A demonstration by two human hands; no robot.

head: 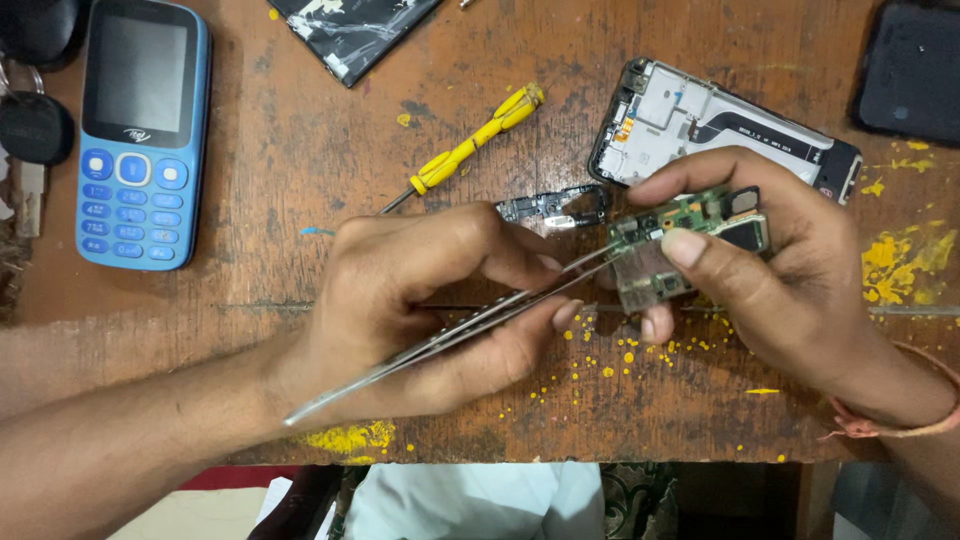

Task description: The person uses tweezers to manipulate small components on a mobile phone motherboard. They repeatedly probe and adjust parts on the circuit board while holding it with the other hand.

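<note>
Nearest the camera, the left hand [430, 300] has its grip closed on metal tweezers [450, 335], pinched between thumb and fingers. Their long axis runs from lower left up to the right, and the tips meet the left edge of the circuit board [680, 240]. The right hand [780, 270] clamps that board between thumb and fingers, just above the wooden surface [300, 150], so the board lies directly right of the tweezer tips. Beyond lie a small dark board strip [555, 208], a yellow screwdriver [470, 148] angled the same way, an opened phone frame [720, 130], and a blue keypad phone [143, 130] far left.
</note>
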